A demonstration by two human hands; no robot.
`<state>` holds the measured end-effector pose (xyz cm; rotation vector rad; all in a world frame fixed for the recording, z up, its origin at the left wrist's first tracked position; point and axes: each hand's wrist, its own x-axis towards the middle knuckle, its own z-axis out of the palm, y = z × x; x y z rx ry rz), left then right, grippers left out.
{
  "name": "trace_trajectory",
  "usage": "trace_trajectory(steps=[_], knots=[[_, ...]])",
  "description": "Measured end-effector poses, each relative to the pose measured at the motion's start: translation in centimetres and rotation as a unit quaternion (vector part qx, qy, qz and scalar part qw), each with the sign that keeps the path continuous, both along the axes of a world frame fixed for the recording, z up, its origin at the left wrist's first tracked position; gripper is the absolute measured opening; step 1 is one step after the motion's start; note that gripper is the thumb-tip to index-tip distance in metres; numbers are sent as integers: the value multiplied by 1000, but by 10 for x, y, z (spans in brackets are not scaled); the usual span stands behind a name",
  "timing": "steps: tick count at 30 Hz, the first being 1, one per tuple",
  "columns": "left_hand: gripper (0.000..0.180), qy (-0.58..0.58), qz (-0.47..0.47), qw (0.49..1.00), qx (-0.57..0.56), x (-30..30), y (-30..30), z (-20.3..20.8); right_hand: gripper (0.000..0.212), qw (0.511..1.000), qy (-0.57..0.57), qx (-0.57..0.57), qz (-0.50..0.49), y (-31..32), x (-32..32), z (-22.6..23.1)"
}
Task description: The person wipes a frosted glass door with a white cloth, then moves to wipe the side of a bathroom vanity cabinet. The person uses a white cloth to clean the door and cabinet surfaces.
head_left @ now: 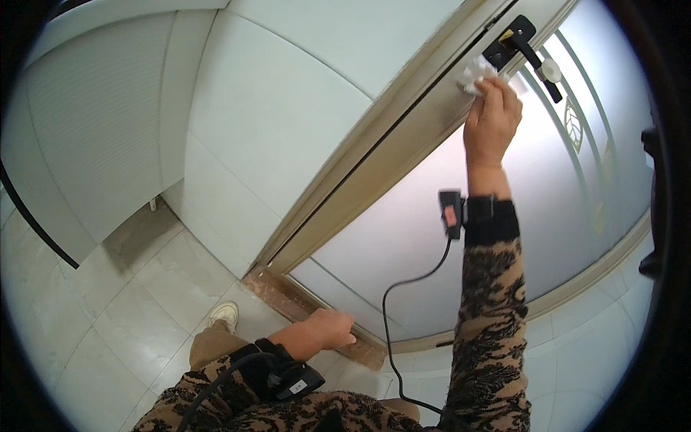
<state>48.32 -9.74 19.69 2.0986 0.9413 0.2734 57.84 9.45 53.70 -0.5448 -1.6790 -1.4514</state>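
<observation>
The right hand [494, 121] pinches a crumpled white wad [476, 73] between thumb and fingertips, its bulk jutting past them. The wad is up at the door's stile [426, 121], just beside the lower end of the black plate [525, 27]; how hard it presses, I cannot tell. The step looks like wiping, and for that a flat fold should serve better than a bunch — more of it would meet the surface, with fewer nails near the finish. Strokes would go best along the stile's length, with a tucked corner for the plate's edge. The lever [530, 59] and its pale disc [551, 70] jut out close to the knuckles, so the hand ought to pass around them without snagging.

At the wrist, a black box [450, 214] trails a looping cable [386, 302] — best given slack and clear of the lever. Below, the left hand [330, 329] is loosely clenched, nothing visible in it, in front of the sill [284, 297]; a palm on the frame might steady the reach. The frosted pane [425, 252] probably wants no smudge from either hand.
</observation>
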Motion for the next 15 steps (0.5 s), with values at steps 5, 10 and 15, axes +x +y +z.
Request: trace_trajectory(steps=[5,10,15], knots=[[43,-18,18,999,20,-17,-3,2,20,999,-11,-40,-22,21,-15,-19],[43,-16,23,1000,-2,-40,-4,1,17,992,-66,-108,-27,25,-34,-133],[40,-3,48,999,21,-54,-10,-5,22,986,-33,-162,-11,30,-25,-193]])
